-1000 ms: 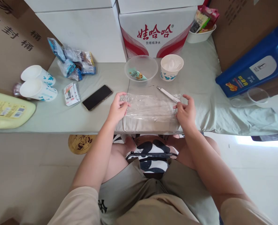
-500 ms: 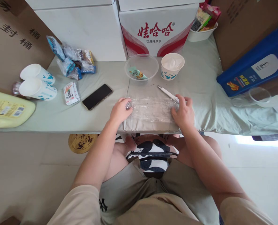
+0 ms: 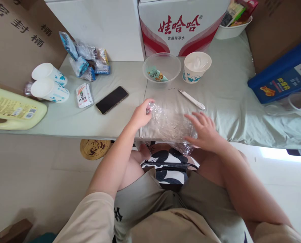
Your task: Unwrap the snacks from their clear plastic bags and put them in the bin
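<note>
A crumpled sheet of clear plastic film (image 3: 174,126) lies at the table's front edge, with its lower right part hanging over. My left hand (image 3: 142,114) pinches the film's bunched upper left end. Over the film's right side is my right hand (image 3: 203,130), its fingers spread and slightly blurred; they are close to the film, and whether they touch it I cannot tell. Just beyond that hand lies a slim white pen-like tool (image 3: 191,99) with a metal tip. Behind the film stands a clear plastic bowl (image 3: 161,68) with a small green packet inside.
A paper cup (image 3: 197,67) with clear plastic in it stands right of the bowl. A phone (image 3: 112,100), a white packet (image 3: 84,96), paper cups (image 3: 50,90) and wrapped snacks (image 3: 86,60) lie left. A blue jug (image 3: 279,77) is at the right, boxes (image 3: 180,30) behind.
My right hand has opened and moved off the white tool toward me. The film is bunched up at left and slid over the front edge at right. The camera view has shifted slightly.
</note>
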A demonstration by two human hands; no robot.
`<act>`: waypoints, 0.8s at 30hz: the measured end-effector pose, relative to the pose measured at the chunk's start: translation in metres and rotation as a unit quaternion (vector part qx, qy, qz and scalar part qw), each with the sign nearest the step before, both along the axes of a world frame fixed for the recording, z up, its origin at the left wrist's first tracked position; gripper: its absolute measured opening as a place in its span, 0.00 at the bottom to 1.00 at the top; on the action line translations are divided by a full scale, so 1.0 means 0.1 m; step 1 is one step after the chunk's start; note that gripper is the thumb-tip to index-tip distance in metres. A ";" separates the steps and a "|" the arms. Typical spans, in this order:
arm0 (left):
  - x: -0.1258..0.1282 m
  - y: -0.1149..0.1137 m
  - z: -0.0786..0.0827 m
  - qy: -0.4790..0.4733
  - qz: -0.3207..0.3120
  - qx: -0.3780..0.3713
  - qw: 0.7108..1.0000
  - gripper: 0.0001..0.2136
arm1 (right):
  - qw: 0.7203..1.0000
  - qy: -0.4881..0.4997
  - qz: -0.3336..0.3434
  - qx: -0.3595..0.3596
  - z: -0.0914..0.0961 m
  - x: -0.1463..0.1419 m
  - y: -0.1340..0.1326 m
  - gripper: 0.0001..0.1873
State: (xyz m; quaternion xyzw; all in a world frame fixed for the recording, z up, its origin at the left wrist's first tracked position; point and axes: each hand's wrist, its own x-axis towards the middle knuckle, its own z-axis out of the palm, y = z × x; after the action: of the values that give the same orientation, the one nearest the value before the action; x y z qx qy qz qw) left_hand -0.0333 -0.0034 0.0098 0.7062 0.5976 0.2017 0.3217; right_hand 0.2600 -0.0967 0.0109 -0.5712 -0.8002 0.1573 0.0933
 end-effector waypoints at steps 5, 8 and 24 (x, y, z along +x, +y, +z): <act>0.08 0.04 -0.03 -0.195 -0.053 -0.039 0.979 0.28 | 0.993 0.122 -0.006 0.005 0.24 -0.10 0.42 0.38; 0.13 0.02 0.02 -0.280 -0.081 -0.076 0.954 0.25 | 0.982 0.184 0.024 -0.031 0.18 -0.37 0.57 0.41; 0.14 0.09 0.15 -0.291 -0.064 -0.198 0.934 0.12 | 0.963 0.244 -0.031 -0.112 0.03 -0.72 0.60 0.07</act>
State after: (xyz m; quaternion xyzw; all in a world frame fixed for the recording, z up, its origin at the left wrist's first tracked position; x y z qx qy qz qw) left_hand -0.0194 0.0054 0.0250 0.5756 0.4591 0.2547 0.6269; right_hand 0.1880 -0.0370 0.0143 -0.5468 -0.7125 0.3771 0.2259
